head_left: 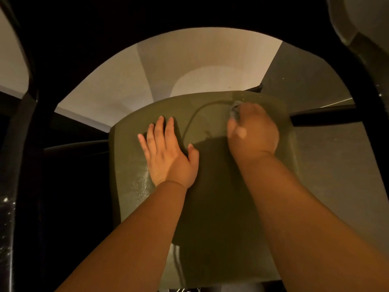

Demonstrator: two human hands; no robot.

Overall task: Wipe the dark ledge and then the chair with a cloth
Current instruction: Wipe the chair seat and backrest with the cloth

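Note:
An olive-green chair seat [210, 199] fills the middle of the head view, seen from above. My left hand [168, 152] lies flat on its left part, palm down, fingers spread. My right hand [253, 131] is blurred and clenched around a small grey cloth [235, 111] that pokes out past the knuckles, pressed on the seat's far right corner. A curved wet streak [193, 119] runs across the seat between the two hands. The dark ledge cannot be made out.
Dark chair frame bars stand at the left [25, 144] and right [324, 116]. A pale floor [168, 66] shows beyond the seat. A pale rounded object [362, 15] sits at the top right. The seat's left edge [141, 186] glistens wet.

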